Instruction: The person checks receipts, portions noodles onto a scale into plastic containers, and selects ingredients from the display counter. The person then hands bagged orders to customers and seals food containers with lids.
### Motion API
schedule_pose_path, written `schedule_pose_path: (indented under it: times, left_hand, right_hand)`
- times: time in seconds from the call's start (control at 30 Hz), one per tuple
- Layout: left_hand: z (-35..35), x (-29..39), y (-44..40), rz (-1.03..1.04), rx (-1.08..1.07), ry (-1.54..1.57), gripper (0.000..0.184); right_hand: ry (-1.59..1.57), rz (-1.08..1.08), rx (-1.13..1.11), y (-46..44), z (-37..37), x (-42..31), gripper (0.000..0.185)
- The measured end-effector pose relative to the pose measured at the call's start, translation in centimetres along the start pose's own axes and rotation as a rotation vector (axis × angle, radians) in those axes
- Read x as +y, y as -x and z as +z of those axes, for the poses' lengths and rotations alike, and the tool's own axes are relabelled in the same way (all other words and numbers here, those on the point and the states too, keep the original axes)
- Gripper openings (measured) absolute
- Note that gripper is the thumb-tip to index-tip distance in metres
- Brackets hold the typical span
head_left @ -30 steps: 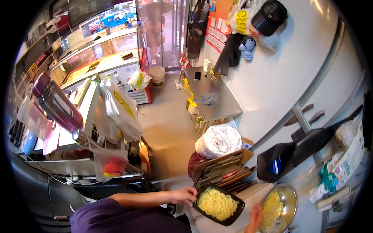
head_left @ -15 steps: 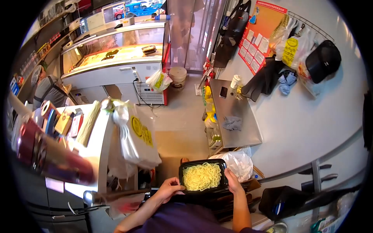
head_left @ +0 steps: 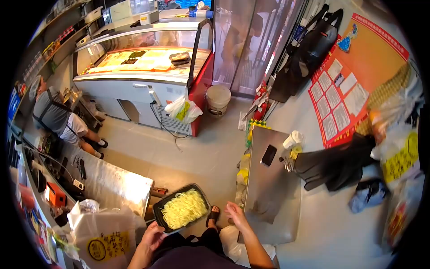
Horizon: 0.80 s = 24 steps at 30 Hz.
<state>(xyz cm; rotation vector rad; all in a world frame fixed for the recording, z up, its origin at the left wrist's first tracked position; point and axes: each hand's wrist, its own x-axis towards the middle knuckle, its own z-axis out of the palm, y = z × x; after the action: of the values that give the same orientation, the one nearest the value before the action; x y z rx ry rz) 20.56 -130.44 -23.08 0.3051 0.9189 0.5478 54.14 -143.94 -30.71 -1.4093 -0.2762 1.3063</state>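
My left hand (head_left: 153, 235) is closed on the near left corner of a black plastic takeout tray (head_left: 157, 210). Pale yellow noodles (head_left: 184, 209) fill the tray, which tilts a little and hangs above the floor in front of me. My right hand (head_left: 237, 215) is off the tray, to its right, with the fingers apart and nothing in them. It is near the left edge of a metal table (head_left: 280, 193).
A phone (head_left: 268, 155) and a white cup (head_left: 293, 140) lie on the metal table. Left are a steel counter (head_left: 112, 179) and white printed bags (head_left: 105, 233). A glass display case (head_left: 143, 62), a bucket (head_left: 218, 99) and a seated person (head_left: 56, 110) are farther off.
My right hand has let go of the noodle tray and moved away from it. The tray has shifted left in my left hand. My view has moved forward, nearer the display case.
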Motion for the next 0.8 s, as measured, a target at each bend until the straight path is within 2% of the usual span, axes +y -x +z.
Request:
schedule_pose_path:
  times: [0.03,0.07,0.1,0.13,0.17,0.2,0.23,0.27,0.3,0.37,0.4,0.43,0.47,0.5,0.53,0.6,0.63,0.73,0.77,0.8]
  left_hand:
    - [-0.3,0.4,-2.3,0.054,-0.065,0.052,0.044]
    - [-2.7,0.2,-6.0,0.112,-0.123,0.154,0.043]
    - [-4.6,-0.4,-8.6,0.174,-0.174,0.261,0.043]
    - [-3.6,0.3,-10.1,0.242,-0.035,0.285,0.037]
    - [-3.6,0.3,-11.4,0.312,0.109,0.297,0.032]
    - [-2.9,0.5,-12.5,0.377,0.252,0.297,0.027]
    - [-8.2,-1.3,-17.4,0.499,0.178,0.367,0.014]
    - [-5.6,3.3,-19.2,0.482,0.302,0.219,0.012]
    - [-2.9,5.5,-20.2,0.542,0.340,0.419,0.014]
    - [-4.3,8.5,-24.8,0.720,0.390,0.486,0.013]
    - [-8.0,11.4,-24.0,0.738,0.486,0.484,0.007]
    - [-8.2,12.9,-25.7,0.574,0.293,0.654,0.005]
    - [-20.1,10.0,-36.8,0.967,0.478,0.118,0.017]
    - [-23.0,12.4,-36.1,1.007,0.717,-0.529,0.026]
    - [-25.4,14.9,-35.9,0.991,0.773,-0.448,0.027]
    - [-31.3,18.0,-33.0,0.967,0.756,0.091,0.029]
    - [-32.1,20.3,-33.8,0.980,0.781,0.236,0.031]
    - [-30.7,23.6,-31.2,0.954,0.901,0.703,0.029]
    - [-30.1,24.1,-31.1,0.995,0.994,0.144,0.028]
    - [-29.4,24.5,-31.0,0.953,1.275,-0.587,0.027]
  right_hand:
    - [0.271,-0.051,0.119,-1.8,-1.3,-0.9,0.055]
    - [0.308,-0.079,0.159,-3.6,-2.5,-1.7,0.042]
    - [0.332,-0.064,0.142,-4.7,-3.6,-3.1,0.042]
    - [0.252,-0.068,0.095,-6.3,-4.2,-4.7,0.041]
    - [0.203,-0.005,-0.047,-8.3,-3.3,-5.6,0.039]
    - [0.271,-0.036,-0.051,-9.8,-2.3,-7.8,0.037]
    - [0.342,-0.094,-0.070,-12.1,-1.6,-11.2,0.035]
    - [0.372,-0.100,-0.050,-15.6,-1.5,-12.4,0.035]
    - [0.387,-0.110,0.024,-17.1,-2.8,-12.8,0.035]
    - [0.438,-0.070,0.022,-20.8,-4.4,-14.5,0.034]
    - [0.515,-0.081,-0.063,-23.4,-1.0,-15.4,0.032]
    - [0.527,-0.116,-0.074,-23.8,-1.8,-16.9,0.031]
    - [0.542,-0.161,-0.045,-24.5,-2.0,-19.2,0.030]
    - [0.545,-0.225,-0.008,-25.4,0.5,-21.7,0.028]
    - [0.544,-0.181,0.001,-26.8,3.1,-24.1,0.027]
    - [0.652,-0.203,-0.001,-32.4,3.5,-25.7,0.028]
    - [0.663,-0.199,0.049,-39.4,2.3,-28.6,0.027]
    - [0.606,-0.158,0.161,-45.9,3.5,-35.2,0.026]
    - [0.627,-0.139,0.178,-48.4,3.3,-36.7,0.025]
    - [0.646,-0.122,0.193,-50.9,3.1,-38.3,0.024]
